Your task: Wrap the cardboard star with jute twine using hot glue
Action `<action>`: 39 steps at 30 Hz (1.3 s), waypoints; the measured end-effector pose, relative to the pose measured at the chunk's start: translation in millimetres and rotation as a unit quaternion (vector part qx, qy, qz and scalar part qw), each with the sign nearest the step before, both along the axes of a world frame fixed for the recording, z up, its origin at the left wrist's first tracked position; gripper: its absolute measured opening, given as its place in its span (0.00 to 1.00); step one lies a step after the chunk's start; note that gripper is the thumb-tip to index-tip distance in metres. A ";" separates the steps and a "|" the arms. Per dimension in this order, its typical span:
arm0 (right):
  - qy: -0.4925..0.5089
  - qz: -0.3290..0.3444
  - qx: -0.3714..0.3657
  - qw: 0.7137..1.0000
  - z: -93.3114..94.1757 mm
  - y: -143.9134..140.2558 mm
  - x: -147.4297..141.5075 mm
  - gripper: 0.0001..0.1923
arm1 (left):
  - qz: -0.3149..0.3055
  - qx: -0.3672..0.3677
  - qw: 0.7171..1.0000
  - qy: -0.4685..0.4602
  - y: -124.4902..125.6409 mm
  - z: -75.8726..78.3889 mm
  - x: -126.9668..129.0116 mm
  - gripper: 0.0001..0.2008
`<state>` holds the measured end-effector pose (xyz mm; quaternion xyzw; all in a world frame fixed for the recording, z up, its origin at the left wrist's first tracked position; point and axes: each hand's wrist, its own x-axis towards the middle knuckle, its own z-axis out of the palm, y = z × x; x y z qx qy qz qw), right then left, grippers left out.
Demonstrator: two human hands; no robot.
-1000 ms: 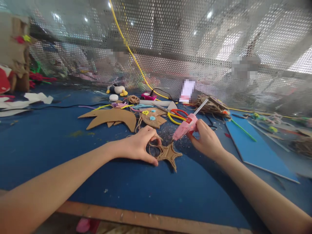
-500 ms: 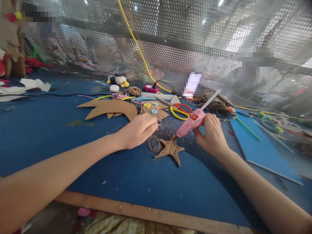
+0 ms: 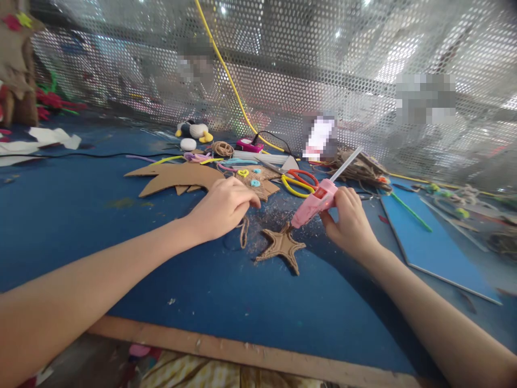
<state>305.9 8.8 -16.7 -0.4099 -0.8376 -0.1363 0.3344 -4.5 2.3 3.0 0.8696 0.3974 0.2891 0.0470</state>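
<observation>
My right hand (image 3: 350,222) grips the pink glue gun (image 3: 314,203), nozzle slanting down-left onto the twine star (image 3: 281,246), while my left hand (image 3: 224,207) pinches twine (image 3: 243,230) just left.

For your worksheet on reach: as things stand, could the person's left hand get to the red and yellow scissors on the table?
Probably yes. The scissors lie just beyond the left hand, with only flat cardboard pieces between, though that hand is pinching twine.

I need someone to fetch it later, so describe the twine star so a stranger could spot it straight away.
On the blue table, look between the person's two hands, just under the nozzle of the pink glue gun. The twine star lies flat there: small, brown, five-pointed, wrapped in cord, unlike the plain cardboard cutout behind.
</observation>
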 end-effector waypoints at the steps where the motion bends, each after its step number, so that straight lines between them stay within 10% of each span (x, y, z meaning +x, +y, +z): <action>1: 0.000 0.001 0.001 1.000 0.0 0.1 0.1 0.10 | -0.007 -0.001 1.000 0.013 -0.5 -0.3 -0.3 0.17; 39: -0.001 0.015 0.005 1.000 0.4 1.0 -1.6 0.12 | -0.162 -0.083 0.976 0.118 -9.8 -2.0 0.4 0.33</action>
